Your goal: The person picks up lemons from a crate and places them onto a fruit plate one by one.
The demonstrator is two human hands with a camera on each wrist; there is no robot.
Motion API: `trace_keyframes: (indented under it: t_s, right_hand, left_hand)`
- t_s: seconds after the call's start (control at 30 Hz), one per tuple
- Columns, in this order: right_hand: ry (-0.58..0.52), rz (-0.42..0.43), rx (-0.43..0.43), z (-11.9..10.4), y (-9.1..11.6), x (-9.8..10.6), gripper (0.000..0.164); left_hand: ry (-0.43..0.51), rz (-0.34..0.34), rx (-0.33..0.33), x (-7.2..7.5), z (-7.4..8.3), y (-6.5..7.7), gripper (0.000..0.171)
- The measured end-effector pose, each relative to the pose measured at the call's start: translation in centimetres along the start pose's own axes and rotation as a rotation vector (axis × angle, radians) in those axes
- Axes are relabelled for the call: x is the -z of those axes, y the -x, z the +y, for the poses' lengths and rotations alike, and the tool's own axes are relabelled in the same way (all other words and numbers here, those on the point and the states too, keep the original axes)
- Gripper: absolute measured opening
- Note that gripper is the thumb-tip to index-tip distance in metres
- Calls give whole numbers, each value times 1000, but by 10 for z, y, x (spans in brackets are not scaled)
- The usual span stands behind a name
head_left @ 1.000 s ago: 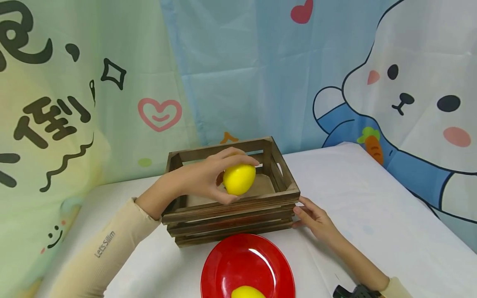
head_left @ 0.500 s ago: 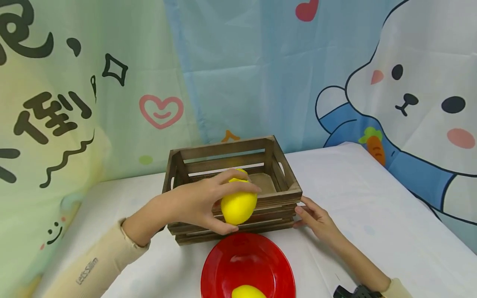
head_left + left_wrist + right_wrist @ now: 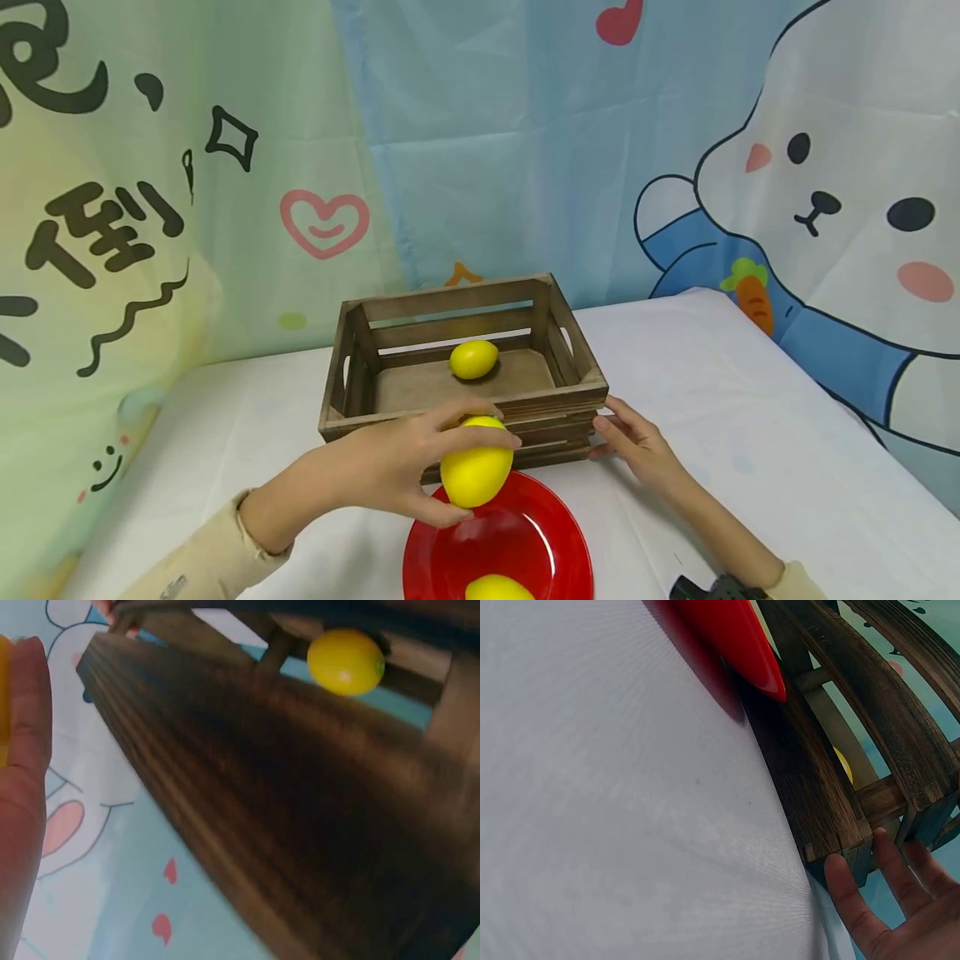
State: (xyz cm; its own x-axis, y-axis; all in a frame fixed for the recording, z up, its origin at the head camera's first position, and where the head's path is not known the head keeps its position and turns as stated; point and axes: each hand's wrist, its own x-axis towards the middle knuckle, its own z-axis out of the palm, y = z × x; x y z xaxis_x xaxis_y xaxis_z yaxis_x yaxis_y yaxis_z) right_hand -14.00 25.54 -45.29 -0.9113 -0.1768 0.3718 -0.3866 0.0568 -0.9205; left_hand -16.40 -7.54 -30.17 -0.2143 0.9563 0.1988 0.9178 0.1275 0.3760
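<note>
My left hand [image 3: 411, 460] grips a yellow lemon [image 3: 477, 467] between thumb and fingers, in front of the crate and above the far part of a red plate [image 3: 435, 550]. A second lemon [image 3: 474, 359] lies on the floor of the slatted wooden crate [image 3: 465, 429]; the left wrist view also shows that lemon [image 3: 346, 662]. A third lemon [image 3: 498, 588] sits on the plate, cut off by the frame's bottom edge. My right hand [image 3: 637, 442] touches the crate's near right corner. In the right wrist view its fingers [image 3: 853, 900] are nearly straight against the wood.
A white cloth [image 3: 720, 400] covers the table under crate and plate. Behind it hangs a printed curtain [image 3: 480, 167], close to the crate's back. A black device [image 3: 716, 588] is at my right wrist.
My left hand has come from over the crate, across its front wall and down toward the plate, still holding its lemon. The lemon in the crate is now uncovered. My right hand stays put.
</note>
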Motion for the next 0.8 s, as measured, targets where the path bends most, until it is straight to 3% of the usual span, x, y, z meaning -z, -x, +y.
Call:
trace_keyframes:
  t_s: [0.2, 0.37, 0.57, 0.8]
  right_hand:
    - [11, 15, -6, 0, 0, 0, 56]
    - [-7, -8, 29, 1, -2, -1, 57]
    - [13, -15, 40, 1, -5, -2, 56]
    - [11, -4, 19, -1, -1, 1, 57]
  left_hand:
    - [113, -68, 76, -18, -3, 4, 64]
    - [239, -160, 166, -40, -9, 16, 65]
    - [282, -193, 183, -64, -19, 28, 66]
    - [308, -220, 198, -79, -29, 30, 67]
